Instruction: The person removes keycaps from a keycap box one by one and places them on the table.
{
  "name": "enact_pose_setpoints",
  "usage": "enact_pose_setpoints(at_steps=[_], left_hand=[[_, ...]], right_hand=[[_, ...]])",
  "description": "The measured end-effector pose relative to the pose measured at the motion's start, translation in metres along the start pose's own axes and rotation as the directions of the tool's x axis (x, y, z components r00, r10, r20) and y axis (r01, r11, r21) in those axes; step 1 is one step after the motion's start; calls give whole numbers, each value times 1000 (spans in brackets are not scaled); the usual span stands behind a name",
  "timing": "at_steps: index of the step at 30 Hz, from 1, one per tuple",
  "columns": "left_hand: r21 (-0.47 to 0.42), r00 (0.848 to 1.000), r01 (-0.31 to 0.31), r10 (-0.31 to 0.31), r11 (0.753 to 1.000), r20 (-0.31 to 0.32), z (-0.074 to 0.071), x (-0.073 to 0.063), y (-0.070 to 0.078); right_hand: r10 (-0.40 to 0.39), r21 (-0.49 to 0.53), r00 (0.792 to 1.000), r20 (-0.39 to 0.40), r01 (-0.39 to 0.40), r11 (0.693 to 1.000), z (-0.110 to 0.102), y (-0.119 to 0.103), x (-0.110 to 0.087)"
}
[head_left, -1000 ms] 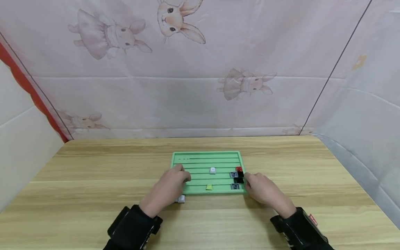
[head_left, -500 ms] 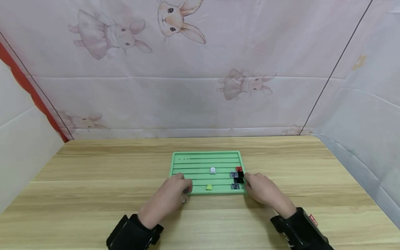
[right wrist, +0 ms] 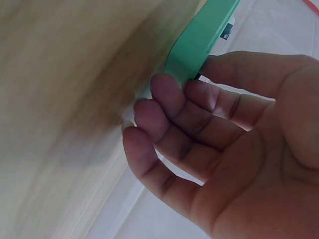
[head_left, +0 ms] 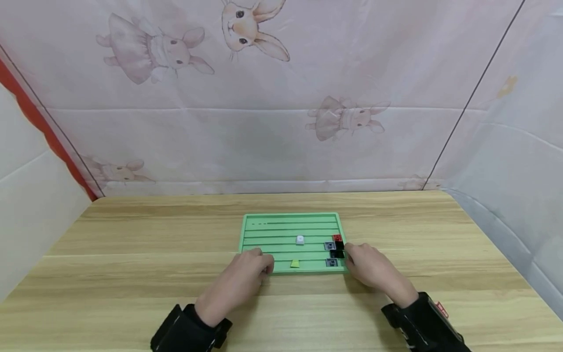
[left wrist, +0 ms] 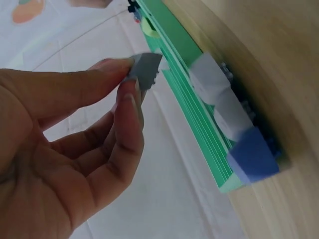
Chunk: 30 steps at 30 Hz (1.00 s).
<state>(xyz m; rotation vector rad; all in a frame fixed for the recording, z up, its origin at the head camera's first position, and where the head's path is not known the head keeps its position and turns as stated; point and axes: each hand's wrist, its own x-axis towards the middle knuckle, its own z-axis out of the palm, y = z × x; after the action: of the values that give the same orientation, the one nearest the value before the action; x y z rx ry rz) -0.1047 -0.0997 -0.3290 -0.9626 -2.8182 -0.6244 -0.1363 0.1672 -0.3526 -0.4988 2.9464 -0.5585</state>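
My left hand (head_left: 246, 271) is near the front left of a green ridged tray (head_left: 286, 226). In the left wrist view, its thumb and forefinger pinch a small grey keycap (left wrist: 147, 69), raised beside the tray. My right hand (head_left: 369, 264) grips the tray's right edge, thumb and fingertips at the corner in the right wrist view. On the tray lie a white keycap (head_left: 300, 240) and a yellow-green keycap (head_left: 294, 263). Black keycaps (head_left: 337, 254), a red one (head_left: 336, 237) and grey-blue ones (head_left: 332, 262) cluster near the right hand.
Along the tray's near side, two pale keycaps (left wrist: 233, 117) and a blue keycap (left wrist: 252, 157) stand in a row on the wooden table (head_left: 145, 244). A rabbit-printed cloth (head_left: 246, 146) hangs behind the table's far edge.
My left hand has come down from over the tray's left part to its front edge and now pinches the grey keycap. The right hand stays at the tray's right edge.
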Motion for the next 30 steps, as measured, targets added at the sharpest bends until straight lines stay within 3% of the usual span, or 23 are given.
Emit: enact_pose_setpoints(at_steps=[5, 8, 11, 16, 25, 30], left_hand=[[-102, 994, 23, -11, 995, 111, -2, 0, 3], [-122, 982, 72, -48, 990, 185, -1, 1, 4], [-131, 973, 101, -71, 986, 219, 1, 0, 5], [-104, 972, 110, -85, 988, 218, 5, -2, 5], [-90, 983, 108, -93, 990, 160, 9, -4, 7], [-23, 990, 72, -68, 997, 124, 6, -4, 8]], right_hand=[[4, 6, 1000, 3, -4, 1000, 0, 0, 0], [8, 11, 1000, 8, -8, 1000, 0, 0, 0], [9, 8, 1000, 8, -9, 1000, 1, 1, 0], [4, 1, 1000, 6, -4, 1000, 1, 1, 1], [5, -3, 1000, 10, -5, 1000, 0, 0, 0], [8, 0, 1000, 11, -8, 1000, 0, 0, 0]])
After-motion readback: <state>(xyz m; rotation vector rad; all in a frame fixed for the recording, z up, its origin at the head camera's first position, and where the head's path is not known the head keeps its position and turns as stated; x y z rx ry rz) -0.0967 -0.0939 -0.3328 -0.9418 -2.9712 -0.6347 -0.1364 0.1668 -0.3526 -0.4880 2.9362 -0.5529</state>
